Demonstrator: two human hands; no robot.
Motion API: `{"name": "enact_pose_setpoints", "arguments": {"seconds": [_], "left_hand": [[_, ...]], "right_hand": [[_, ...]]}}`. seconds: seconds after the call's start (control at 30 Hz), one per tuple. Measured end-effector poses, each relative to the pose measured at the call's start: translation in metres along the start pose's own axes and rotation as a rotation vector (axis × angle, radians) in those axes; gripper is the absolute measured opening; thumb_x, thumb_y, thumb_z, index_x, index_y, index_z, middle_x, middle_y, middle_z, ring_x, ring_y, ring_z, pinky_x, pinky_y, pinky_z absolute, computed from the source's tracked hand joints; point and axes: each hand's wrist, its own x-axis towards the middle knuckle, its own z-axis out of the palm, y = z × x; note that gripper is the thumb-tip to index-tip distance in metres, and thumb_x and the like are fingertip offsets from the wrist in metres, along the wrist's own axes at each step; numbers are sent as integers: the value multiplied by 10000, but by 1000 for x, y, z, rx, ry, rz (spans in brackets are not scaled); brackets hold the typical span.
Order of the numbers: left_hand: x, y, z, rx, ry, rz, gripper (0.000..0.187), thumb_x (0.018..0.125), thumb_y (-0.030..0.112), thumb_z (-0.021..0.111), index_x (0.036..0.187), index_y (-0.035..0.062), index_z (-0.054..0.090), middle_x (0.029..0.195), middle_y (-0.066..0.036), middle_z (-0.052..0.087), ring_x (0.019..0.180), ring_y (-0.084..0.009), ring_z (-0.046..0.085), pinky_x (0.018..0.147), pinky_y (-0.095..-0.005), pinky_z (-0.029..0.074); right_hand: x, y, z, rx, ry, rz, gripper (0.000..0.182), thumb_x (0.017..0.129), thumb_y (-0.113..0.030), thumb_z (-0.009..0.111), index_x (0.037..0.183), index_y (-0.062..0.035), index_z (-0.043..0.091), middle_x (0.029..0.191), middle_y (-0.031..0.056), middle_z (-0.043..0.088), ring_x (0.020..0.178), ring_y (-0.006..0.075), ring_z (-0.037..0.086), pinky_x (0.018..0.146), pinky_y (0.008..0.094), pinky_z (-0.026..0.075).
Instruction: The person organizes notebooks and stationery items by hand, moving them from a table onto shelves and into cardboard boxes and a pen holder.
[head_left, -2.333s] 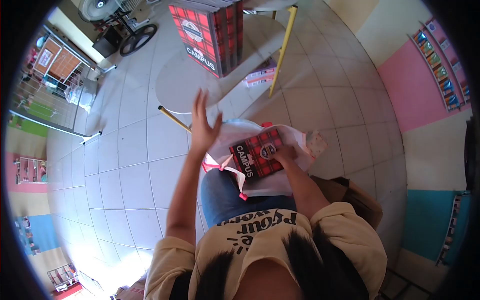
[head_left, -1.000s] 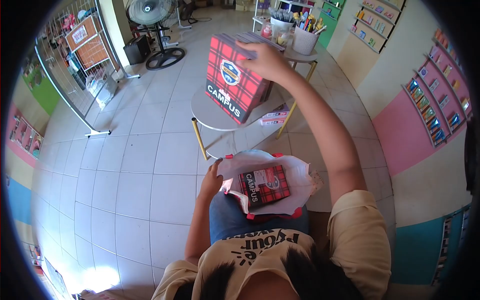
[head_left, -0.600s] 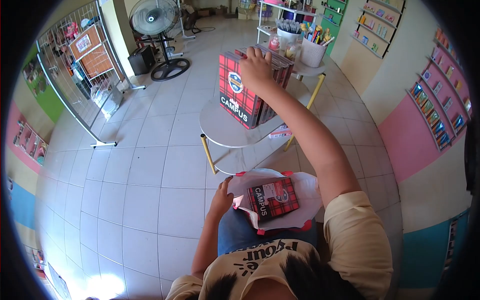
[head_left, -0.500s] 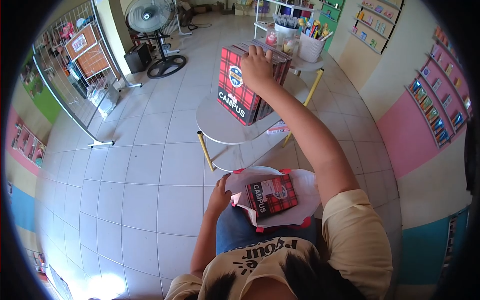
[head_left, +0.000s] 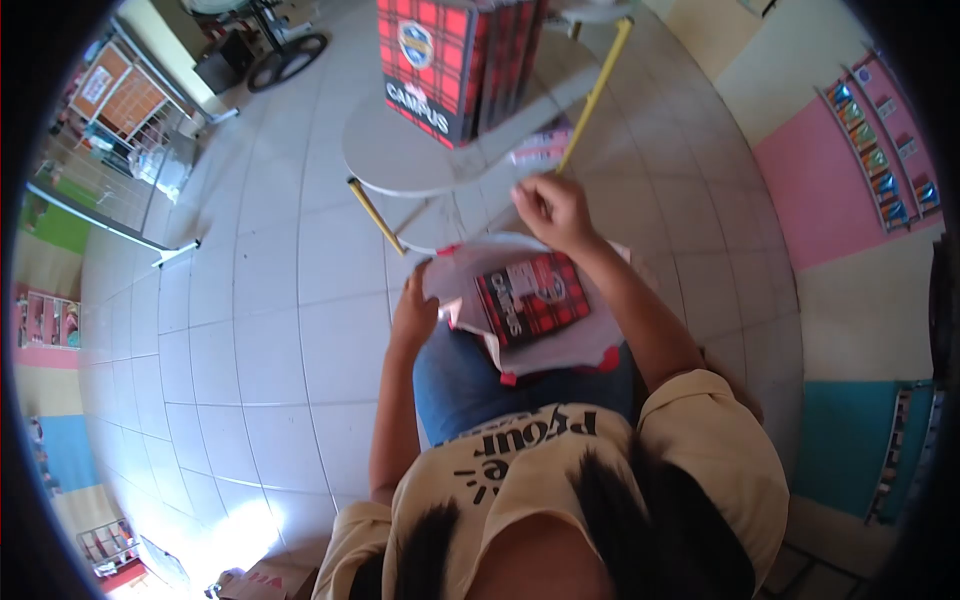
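My left hand [head_left: 414, 308] is closed on the left rim of a white plastic bag [head_left: 448, 283] with red trim, which lies open on my lap. Inside the bag is a red-and-black plaid notebook [head_left: 537, 297] marked CAMPUS; whether more lie under it is hidden. Over the bag's far edge hovers my right hand [head_left: 556, 212], its fingers curled with nothing visible in them. Beyond it, several matching plaid notebooks [head_left: 430, 75] stand upright in a row on the round-ended table [head_left: 375, 160], their tops cut off by the frame edge.
Yellow legs [head_left: 597, 95] hold up the table, with a pink-and-white package [head_left: 541, 147] on its lower level. A wire rack [head_left: 130, 105] and a fan base [head_left: 287, 62] stand at the left. Wall shelves [head_left: 868, 150] with small goods line the right.
My right hand has left the top of the standing notebooks and come down toward the bag, fingers curled. My left hand stays at the bag's rim. The view has tilted down.
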Motion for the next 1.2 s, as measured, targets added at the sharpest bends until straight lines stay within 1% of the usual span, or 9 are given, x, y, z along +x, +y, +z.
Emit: {"name": "enact_pose_setpoints", "arguments": {"seconds": [0.17,0.33,0.53,0.6,0.7,0.87,1.0,1.1,1.2], "left_hand": [[6,19,1,176,-143,113,692,750,-5,475,1405,163,326,1303,-257,454,1110,-454,505,901,-474,441],[11,41,22,166,-47,-25,792,739,-20,483,1462,151,207,1335,-262,427,1146,-455,485,923,-470,432],[20,31,15,109,-41,-27,845,736,-47,474,1482,134,121,1397,-278,364,1258,-456,390,1000,-465,387],[15,39,12,113,-78,-61,839,734,-51,467,1480,127,127,1409,-275,350,1265,-452,384,1004,-465,383],[10,41,11,113,-113,-73,821,739,-49,467,1474,110,139,1434,-262,320,1288,-434,365,1027,-455,365],[7,49,13,64,-139,-96,837,707,-84,428,1472,80,130,1446,-275,282,1350,-425,270,1092,-424,281],[5,58,15,76,-149,-128,830,711,-73,432,1470,64,127,1443,-278,284,1352,-417,273,1100,-422,270],[2,54,15,104,-138,-115,829,717,-66,442,1472,69,127,1439,-281,288,1352,-417,272,1100,-423,270],[-2,39,11,69,-131,-90,826,726,-55,448,1473,73,121,1446,-276,279,1361,-409,258,1102,-421,267]], "right_hand": [[-160,99,7,-215,-44,432,217,819,-144,658,678,-17,551,596,109,523,538,268,529,522,376,422],[-177,66,29,-168,-222,87,157,795,-170,634,797,-27,569,812,166,598,775,349,593,691,432,481],[-258,132,39,-772,-245,1214,533,725,-454,707,1011,-11,628,988,172,631,982,344,590,883,411,466],[-256,131,16,-318,-286,1408,839,620,-593,745,1146,39,576,1141,234,590,1104,333,558,950,406,441],[-260,146,21,-455,-372,1589,946,587,-579,774,1186,104,508,1222,285,534,1138,338,547,961,403,438],[-293,155,61,-475,-243,1206,1025,565,-537,805,1225,143,414,1180,284,549,1111,358,558,951,404,453],[-248,126,57,-317,-88,1472,986,601,-489,802,1237,142,392,1167,298,546,1120,382,542,958,412,442],[-204,113,56,-189,-748,1183,893,649,-438,785,1219,130,397,1126,307,555,1049,408,571,896,419,477],[-202,47,95,-392,-457,825,616,707,-351,732,1051,107,506,1062,312,542,921,427,599,781,442,515]]}}
